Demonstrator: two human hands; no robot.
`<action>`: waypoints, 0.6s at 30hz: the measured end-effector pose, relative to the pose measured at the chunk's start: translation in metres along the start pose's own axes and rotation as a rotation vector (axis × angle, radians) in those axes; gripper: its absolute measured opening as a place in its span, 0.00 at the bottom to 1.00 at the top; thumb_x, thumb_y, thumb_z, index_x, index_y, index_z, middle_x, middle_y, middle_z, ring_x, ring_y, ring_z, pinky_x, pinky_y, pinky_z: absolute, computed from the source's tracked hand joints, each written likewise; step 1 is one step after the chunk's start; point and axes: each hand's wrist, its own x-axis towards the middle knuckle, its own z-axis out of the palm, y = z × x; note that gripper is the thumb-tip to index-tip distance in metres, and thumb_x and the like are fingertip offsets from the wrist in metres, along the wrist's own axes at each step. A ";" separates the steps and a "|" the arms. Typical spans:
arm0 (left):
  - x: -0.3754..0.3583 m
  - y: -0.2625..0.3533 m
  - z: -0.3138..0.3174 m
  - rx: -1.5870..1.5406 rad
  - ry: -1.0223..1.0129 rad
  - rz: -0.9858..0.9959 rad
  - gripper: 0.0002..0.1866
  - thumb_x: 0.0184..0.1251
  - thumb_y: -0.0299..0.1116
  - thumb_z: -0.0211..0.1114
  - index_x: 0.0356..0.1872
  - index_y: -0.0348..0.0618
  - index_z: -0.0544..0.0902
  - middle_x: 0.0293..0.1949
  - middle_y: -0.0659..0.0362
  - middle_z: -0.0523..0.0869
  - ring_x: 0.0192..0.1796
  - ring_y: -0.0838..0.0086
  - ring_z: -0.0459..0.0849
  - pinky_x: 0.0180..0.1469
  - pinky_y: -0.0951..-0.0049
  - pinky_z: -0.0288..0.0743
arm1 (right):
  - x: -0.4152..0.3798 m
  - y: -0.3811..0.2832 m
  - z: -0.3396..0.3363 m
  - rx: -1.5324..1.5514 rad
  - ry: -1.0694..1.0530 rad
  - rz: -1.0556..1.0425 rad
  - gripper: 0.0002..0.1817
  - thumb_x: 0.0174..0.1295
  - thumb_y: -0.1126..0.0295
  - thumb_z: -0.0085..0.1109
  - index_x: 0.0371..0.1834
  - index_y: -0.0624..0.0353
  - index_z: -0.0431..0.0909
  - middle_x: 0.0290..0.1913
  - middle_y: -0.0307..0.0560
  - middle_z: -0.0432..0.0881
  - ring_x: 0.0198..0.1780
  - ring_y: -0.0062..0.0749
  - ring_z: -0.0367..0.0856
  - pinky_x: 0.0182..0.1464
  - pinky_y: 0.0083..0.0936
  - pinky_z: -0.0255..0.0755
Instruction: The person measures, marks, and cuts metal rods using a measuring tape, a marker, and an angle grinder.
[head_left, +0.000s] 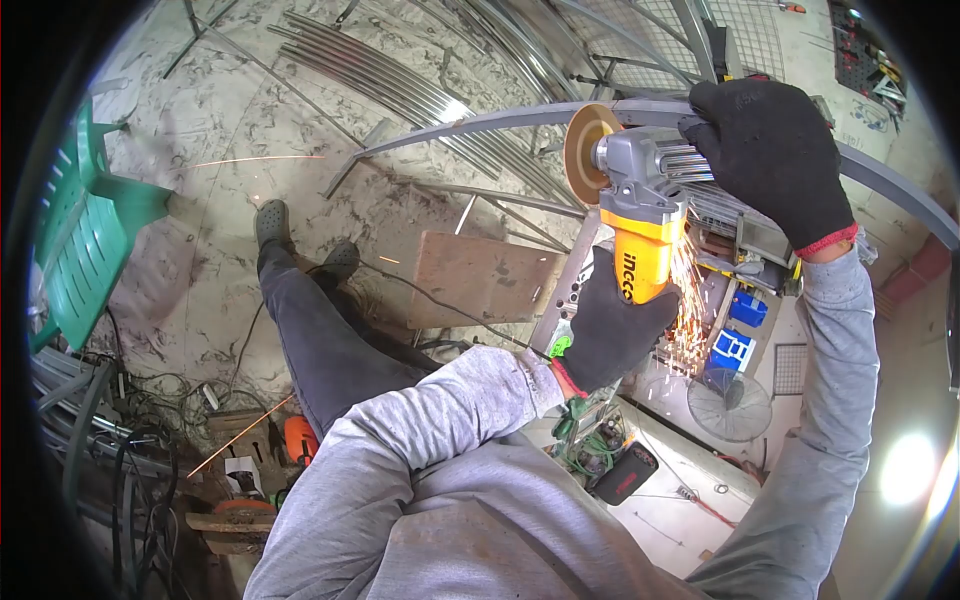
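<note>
head view: i see my left hand (620,330) clamped on the yellow grinder (640,215), right hand (770,150) wrapped around its side handle, disc (585,150) against the curved steel bar (480,122), sparks (685,320) falling.

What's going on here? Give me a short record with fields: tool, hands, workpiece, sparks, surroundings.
tool: yellow and grey angle grinder, its disc against the metal
left hand: black-gloved left hand gripped around the yellow body
right hand: black-gloved right hand on top of the grey head end
workpiece: curved grey metal bar
sparks: sparks falling below the grinder
surroundings: green plastic chair, metal rods on the floor, wooden board
</note>
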 end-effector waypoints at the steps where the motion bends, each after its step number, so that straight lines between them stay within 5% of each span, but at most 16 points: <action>1: 0.001 0.000 0.000 -0.004 0.019 0.011 0.26 0.66 0.35 0.78 0.57 0.38 0.73 0.42 0.59 0.86 0.40 0.76 0.87 0.42 0.69 0.83 | 0.000 0.001 0.001 0.005 0.011 -0.001 0.14 0.64 0.58 0.75 0.47 0.52 0.91 0.42 0.47 0.92 0.44 0.46 0.91 0.50 0.44 0.83; 15: 0.001 0.000 0.002 0.003 0.045 0.031 0.27 0.64 0.37 0.80 0.55 0.38 0.74 0.39 0.58 0.88 0.38 0.72 0.89 0.41 0.65 0.83 | 0.004 0.000 0.000 0.035 -0.002 0.015 0.13 0.63 0.57 0.74 0.45 0.52 0.91 0.41 0.46 0.91 0.43 0.45 0.91 0.47 0.44 0.83; 18: 0.000 0.001 0.001 0.064 0.042 0.063 0.25 0.68 0.33 0.76 0.60 0.41 0.73 0.41 0.62 0.85 0.38 0.81 0.84 0.39 0.72 0.81 | 0.003 0.001 0.003 0.018 0.047 -0.009 0.13 0.63 0.58 0.74 0.45 0.51 0.90 0.40 0.45 0.91 0.42 0.45 0.90 0.47 0.44 0.83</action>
